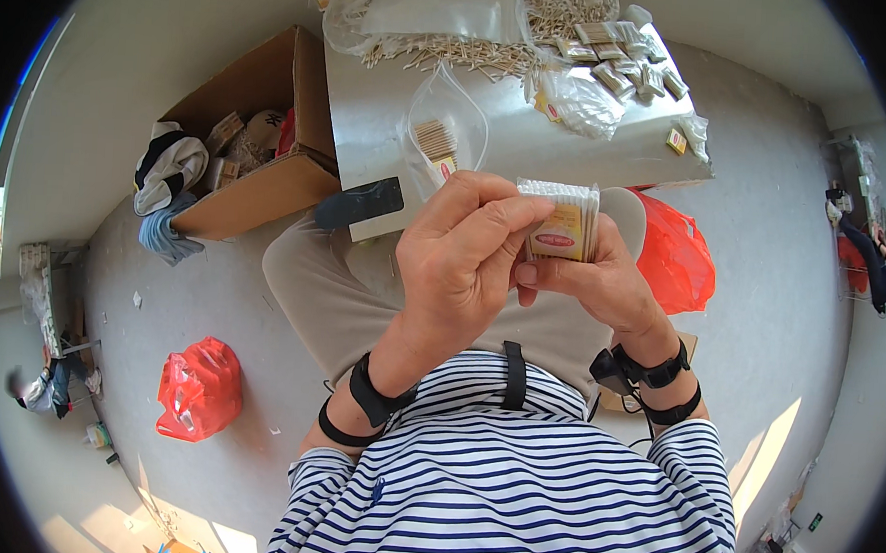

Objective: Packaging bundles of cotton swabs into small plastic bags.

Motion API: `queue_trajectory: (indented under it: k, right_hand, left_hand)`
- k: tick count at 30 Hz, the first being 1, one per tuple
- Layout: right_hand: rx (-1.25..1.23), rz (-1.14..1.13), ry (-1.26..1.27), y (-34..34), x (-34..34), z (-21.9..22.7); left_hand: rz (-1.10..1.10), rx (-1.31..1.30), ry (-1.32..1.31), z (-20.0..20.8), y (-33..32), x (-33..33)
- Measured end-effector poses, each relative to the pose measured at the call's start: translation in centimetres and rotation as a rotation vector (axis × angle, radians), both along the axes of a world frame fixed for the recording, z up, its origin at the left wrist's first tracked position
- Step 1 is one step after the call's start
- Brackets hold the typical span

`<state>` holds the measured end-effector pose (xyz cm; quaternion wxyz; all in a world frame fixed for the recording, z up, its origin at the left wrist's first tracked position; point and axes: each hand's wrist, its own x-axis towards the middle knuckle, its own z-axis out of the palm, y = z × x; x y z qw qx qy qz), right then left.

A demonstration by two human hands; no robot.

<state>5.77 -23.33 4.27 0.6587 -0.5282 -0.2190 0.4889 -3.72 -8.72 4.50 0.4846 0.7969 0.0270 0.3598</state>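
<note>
A small clear packet of cotton swabs [563, 223] with a yellow and red label is held up over my lap. The white cotton tips line its top edge. My right hand [613, 285] grips the packet from the right side and below, thumb at its lower front. From the left, my left hand [459, 252] pinches at the packet's left edge, its fingertips against the label. On the table just beyond my hands lies an open clear bag [462, 112] with a bundle of swabs [433, 141] and a yellow label in it.
Loose swabs [455, 53] heap at the far side of the metal table [372, 93], with several filled packets [625, 61] and clear empty bags [582, 102] to their right. A cardboard box [312, 99] stands left of the table. Red plastic bags [200, 389] sit on the floor.
</note>
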Motion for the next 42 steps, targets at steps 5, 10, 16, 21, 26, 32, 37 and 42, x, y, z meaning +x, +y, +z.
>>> queue_trajectory:
  k: [5,10,16,21,26,32,37,42]
  right_hand:
    - [0.01,-0.019,0.009,0.1,0.1,0.0]
    - [0.008,0.004,-0.032,0.1,0.2,-0.2]
    - [-0.004,0.012,-0.06,0.1,0.3,-0.7]
    - [-0.013,0.001,-0.03,0.4,0.2,-1.0]
    - [-0.009,-0.031,0.054,0.8,0.5,-0.8]
    - [-0.061,-0.028,-0.042,0.6,0.8,-1.3]
    - [-0.05,-0.106,-0.103,1.1,2.3,-0.1]
    - [-0.039,-0.057,0.125,2.6,4.4,0.9]
  left_hand:
    - [0.021,0.105,-0.018,-0.2,0.1,0.2]
    - [0.011,0.134,-0.024,-0.6,0.2,0.2]
    - [-0.02,0.103,0.039,-0.7,0.4,0.2]
    - [-0.039,0.067,0.021,-0.9,0.5,0.3]
    - [-0.058,0.012,0.052,-0.8,0.6,0.2]
    - [0.175,-0.088,0.004,-1.4,2.4,0.1]
    - [0.338,-0.311,0.115,-3.1,3.7,-0.3]
    - [0.328,-0.519,0.183,-4.1,3.5,-0.4]
